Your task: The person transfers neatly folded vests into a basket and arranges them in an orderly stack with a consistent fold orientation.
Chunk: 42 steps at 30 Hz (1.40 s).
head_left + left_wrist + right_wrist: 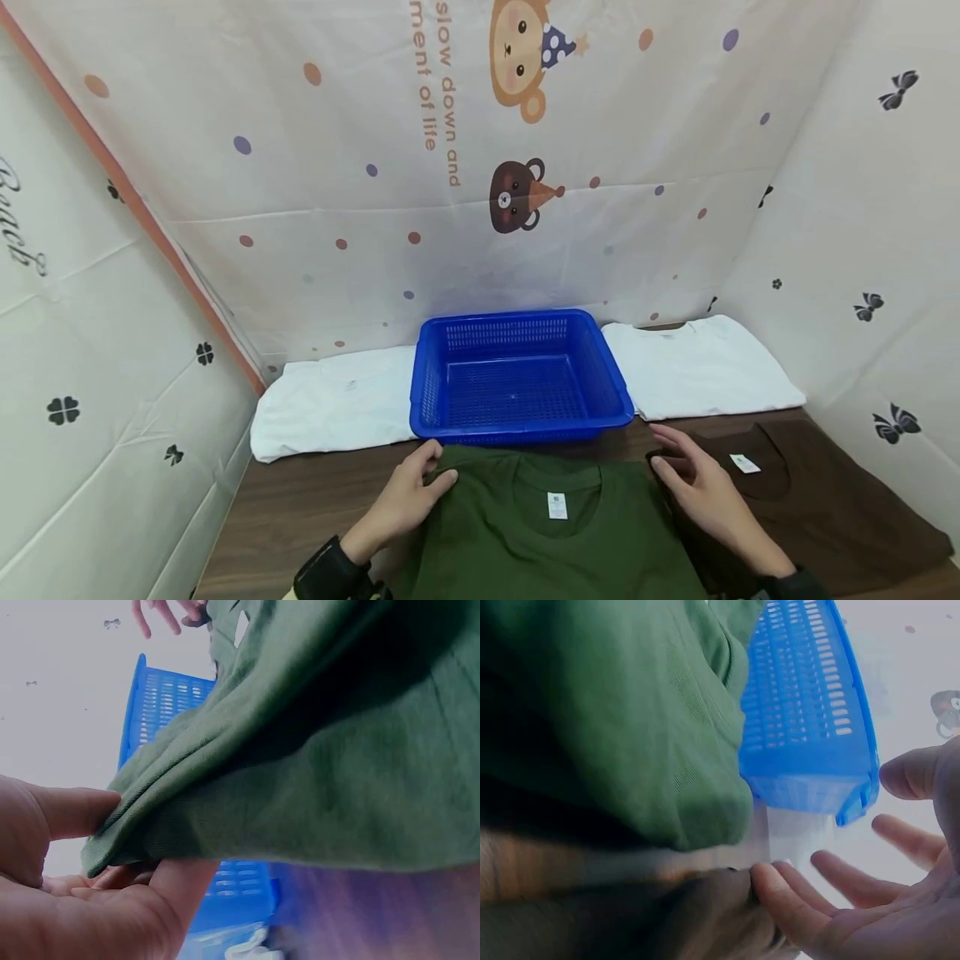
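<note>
A dark green T-shirt (480, 542) with a white neck label (557, 506) lies in front of me, collar toward the basket. My left hand (401, 500) pinches its upper left corner; in the left wrist view the fabric is lifted between thumb and fingers. On the other side, my right hand (701, 496) is spread beside the shirt's upper right corner. In the right wrist view its fingers (791, 904) are apart from the green cloth, and one fingertip meets the edge of a dark brown T-shirt (720, 911). Nothing is held there.
A blue plastic basket (611, 367) stands just beyond the green shirt. Folded white garments lie on both sides of it, left (330, 408) and right (697, 371). The brown T-shirt covers the right of the wooden table (300, 492). Printed cloth walls (315, 175) enclose the area.
</note>
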Available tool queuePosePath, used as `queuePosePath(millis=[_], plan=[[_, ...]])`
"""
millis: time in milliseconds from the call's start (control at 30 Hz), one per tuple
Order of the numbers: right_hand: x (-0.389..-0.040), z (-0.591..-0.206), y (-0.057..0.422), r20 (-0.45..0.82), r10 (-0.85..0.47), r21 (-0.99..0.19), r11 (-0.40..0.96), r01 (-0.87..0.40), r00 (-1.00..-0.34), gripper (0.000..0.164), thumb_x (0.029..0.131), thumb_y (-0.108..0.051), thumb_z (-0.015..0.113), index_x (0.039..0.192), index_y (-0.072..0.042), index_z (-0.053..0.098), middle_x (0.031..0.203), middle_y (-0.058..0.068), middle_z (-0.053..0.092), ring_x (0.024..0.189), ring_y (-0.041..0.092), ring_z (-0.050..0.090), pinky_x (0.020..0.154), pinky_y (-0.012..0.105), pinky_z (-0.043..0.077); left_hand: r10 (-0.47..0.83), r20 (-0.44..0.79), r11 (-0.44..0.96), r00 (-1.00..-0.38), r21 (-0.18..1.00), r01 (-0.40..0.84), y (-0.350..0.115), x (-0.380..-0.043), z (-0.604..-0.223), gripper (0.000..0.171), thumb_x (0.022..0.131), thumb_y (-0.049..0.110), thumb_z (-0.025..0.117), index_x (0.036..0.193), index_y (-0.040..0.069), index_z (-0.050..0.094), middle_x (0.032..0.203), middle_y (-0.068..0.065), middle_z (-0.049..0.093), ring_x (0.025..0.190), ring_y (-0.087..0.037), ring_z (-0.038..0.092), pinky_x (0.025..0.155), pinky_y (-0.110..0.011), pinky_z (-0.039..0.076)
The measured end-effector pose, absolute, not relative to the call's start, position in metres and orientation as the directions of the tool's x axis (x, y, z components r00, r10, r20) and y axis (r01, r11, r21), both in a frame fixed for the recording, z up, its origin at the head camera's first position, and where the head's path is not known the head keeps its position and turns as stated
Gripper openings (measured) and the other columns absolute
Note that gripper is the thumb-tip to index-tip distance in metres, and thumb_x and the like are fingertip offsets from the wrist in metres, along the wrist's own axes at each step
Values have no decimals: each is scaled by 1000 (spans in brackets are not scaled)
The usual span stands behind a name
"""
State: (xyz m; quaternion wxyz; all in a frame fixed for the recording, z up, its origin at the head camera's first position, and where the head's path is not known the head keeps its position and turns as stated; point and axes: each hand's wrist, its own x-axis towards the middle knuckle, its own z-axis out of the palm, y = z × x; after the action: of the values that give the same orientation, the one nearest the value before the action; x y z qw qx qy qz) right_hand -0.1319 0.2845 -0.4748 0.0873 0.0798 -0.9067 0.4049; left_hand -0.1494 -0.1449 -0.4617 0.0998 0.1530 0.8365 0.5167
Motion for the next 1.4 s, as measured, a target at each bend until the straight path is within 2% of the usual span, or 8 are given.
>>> queuePosePath(millis=[133,267,367,567,833,1067,1233,1400], plan=[[-131,-476,280,173,-92,-750,633,-192,-981,49,105,-17,62,151,-8,46,139,31,55,113,45,65,78,37,59,360,51,456,-932,862,223,-142,-146,-455,22,106,16,59,103,5,40,82,0,23,68,-11,25,65,-32,23],[-130,-478,275,131,-96,-771,615,-162,-987,52,104,-15,62,152,-7,43,141,35,52,113,47,65,78,41,60,369,125,476,-921,825,303,-137,-140,-445,21,106,18,60,102,8,41,80,2,23,63,-6,25,63,-29,27],[-128,-479,272,91,-95,-781,611,-130,-991,54,104,-16,63,153,-7,42,142,37,50,114,48,65,81,47,60,393,195,463,-899,802,377,-132,-136,-439,20,106,18,59,99,11,42,76,4,22,57,-3,20,60,-26,28],[-125,-486,266,31,-85,-772,631,-77,-996,59,102,-19,66,153,-9,41,144,37,48,117,49,62,84,53,58,432,329,418,-840,752,509,-123,-133,-427,12,106,16,59,101,12,49,72,9,31,54,2,23,56,-21,32],[-126,-489,256,-43,-96,-680,732,-42,-994,70,92,-24,78,151,-5,45,135,30,58,111,40,64,79,50,56,446,350,399,-824,747,533,-119,-130,-419,11,107,17,57,102,8,52,69,9,34,55,2,27,56,-22,34],[-126,-477,248,-130,-1,-631,771,82,-992,71,95,-35,74,152,-5,42,129,29,62,112,48,62,81,59,53,401,334,429,-853,754,498,-122,-131,-425,14,106,15,60,98,15,48,72,8,32,56,1,27,57,-21,33],[-128,-482,245,-207,-4,-791,590,165,-978,73,97,-27,73,155,-4,35,120,21,67,105,34,67,78,47,55,380,327,436,-865,761,480,-128,-133,-434,16,105,13,59,98,13,46,72,8,28,56,1,24,57,-21,31],[-129,-481,239,-363,-43,-894,296,335,-931,84,99,-26,70,160,-2,17,124,26,66,105,33,68,82,47,56,375,307,433,-875,776,458,-130,-133,-437,15,105,12,59,98,13,46,72,7,28,54,1,23,56,-22,30]])
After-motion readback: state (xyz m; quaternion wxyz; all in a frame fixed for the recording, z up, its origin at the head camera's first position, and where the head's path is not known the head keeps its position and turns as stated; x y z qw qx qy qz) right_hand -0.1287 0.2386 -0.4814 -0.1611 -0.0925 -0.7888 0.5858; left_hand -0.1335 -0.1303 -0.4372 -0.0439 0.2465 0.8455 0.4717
